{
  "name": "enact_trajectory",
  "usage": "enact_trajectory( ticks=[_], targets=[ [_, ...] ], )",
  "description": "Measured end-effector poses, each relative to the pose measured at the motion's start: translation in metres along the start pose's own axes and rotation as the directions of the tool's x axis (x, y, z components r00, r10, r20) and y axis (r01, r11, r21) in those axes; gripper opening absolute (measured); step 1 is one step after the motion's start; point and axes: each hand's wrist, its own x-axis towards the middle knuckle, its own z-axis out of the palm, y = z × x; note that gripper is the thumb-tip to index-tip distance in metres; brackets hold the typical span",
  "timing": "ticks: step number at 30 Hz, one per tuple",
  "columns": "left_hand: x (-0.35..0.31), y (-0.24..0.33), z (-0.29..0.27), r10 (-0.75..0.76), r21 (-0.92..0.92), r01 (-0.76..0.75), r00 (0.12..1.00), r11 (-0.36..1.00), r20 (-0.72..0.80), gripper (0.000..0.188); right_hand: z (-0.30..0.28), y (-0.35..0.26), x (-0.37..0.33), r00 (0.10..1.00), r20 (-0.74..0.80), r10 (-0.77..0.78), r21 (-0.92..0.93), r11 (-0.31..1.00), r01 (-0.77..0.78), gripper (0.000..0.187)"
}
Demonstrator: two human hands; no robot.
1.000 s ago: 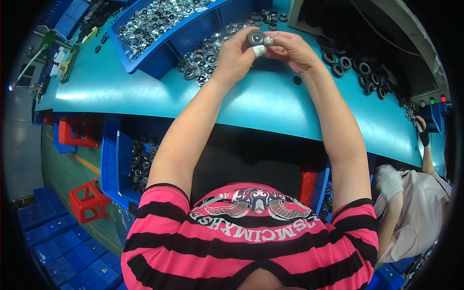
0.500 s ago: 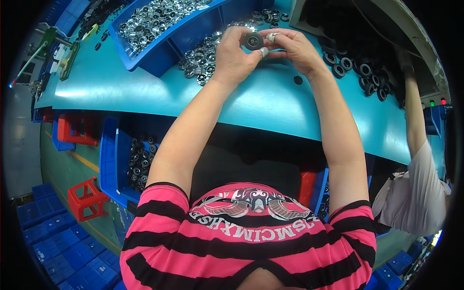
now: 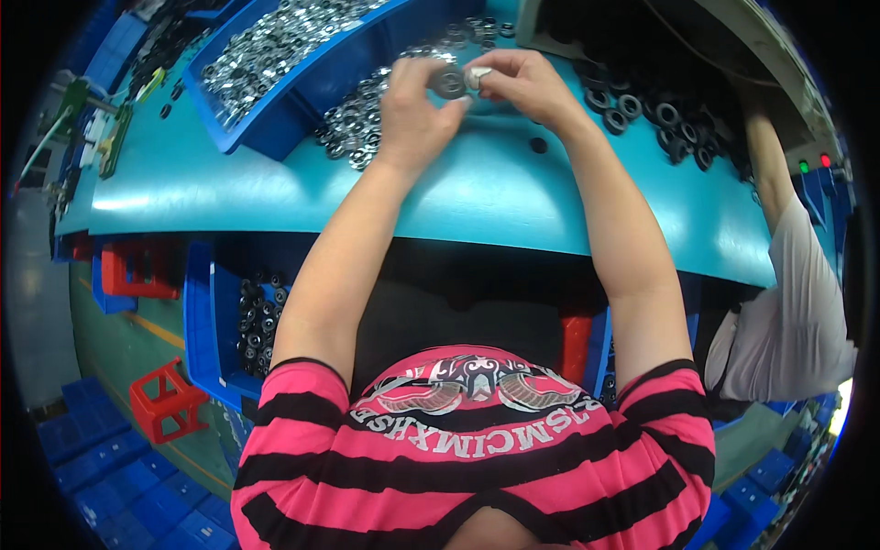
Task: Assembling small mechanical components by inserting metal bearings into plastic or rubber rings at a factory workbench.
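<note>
Above the teal table, my left hand (image 3: 412, 115) grips a small round dark wheel (image 3: 449, 83) between thumb and fingers; motion blurs its face. My right hand (image 3: 532, 87) is closed in a pinch just to the right of the wheel, with white covers on its fingertips. Whatever lies in that pinch is too blurred to make out. Behind my left hand, shiny silver-and-black wheels (image 3: 353, 124) are heaped on the table. A small black disc (image 3: 538, 145) lies alone below my right hand.
A blue bin (image 3: 284, 119) of shiny wheels stands at the back left. Black rings (image 3: 674, 128) are piled at the right, where another person's arm (image 3: 772, 165) reaches in. Below the table's left side is a blue crate (image 3: 199, 316) of dark wheels; a red stool (image 3: 167, 401) stands nearby.
The wheel has turned from a dark face with a central mark to a greyer, ringed one. My right fingers have drawn into a tighter pinch. The whole view has shifted slightly.
</note>
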Motion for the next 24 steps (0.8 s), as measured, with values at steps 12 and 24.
enact_trajectory(
  ticks=[12, 24],
  targets=[
    [-0.204, 0.012, -0.321, -0.523, 0.611, 0.482, 0.843, 0.628, -0.127, 0.058, -0.091, 0.051, -0.002, 0.884, -0.461, 0.074, -0.787, 0.426, -0.446, 0.046],
    [-0.050, 0.052, -0.117, -0.248, -0.075, 0.266, 0.950, 0.961, 0.189, 0.037, -0.001, 0.006, 0.001, 0.940, -0.116, -0.321, 0.222, 0.914, 0.339, 0.041]
  ],
)
